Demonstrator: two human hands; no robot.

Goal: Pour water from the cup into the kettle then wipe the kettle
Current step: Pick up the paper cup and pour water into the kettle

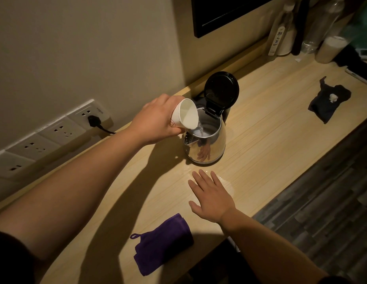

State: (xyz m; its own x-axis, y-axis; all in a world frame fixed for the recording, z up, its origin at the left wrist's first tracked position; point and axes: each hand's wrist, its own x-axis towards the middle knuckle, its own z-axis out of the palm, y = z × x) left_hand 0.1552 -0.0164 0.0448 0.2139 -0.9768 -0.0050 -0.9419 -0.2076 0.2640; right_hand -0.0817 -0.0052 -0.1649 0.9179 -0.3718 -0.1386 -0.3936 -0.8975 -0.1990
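A shiny steel kettle (209, 144) stands on the wooden counter (270, 140) with its black lid (222, 90) flipped up. My left hand (158, 121) grips a white paper cup (185, 115), tipped on its side over the kettle's mouth. A thin stream of water runs from the cup's rim into the kettle. My right hand (212, 196) lies flat, fingers spread, on the counter in front of the kettle, holding nothing. A folded purple cloth (163, 244) lies near the counter's front edge, left of my right forearm.
A wet patch (225, 183) shines on the counter around my right hand. A dark crumpled cloth (330, 101) lies to the right. Bottles and jars (285, 33) stand at the far right corner. Wall sockets (55, 132) with a black plug run along the left wall.
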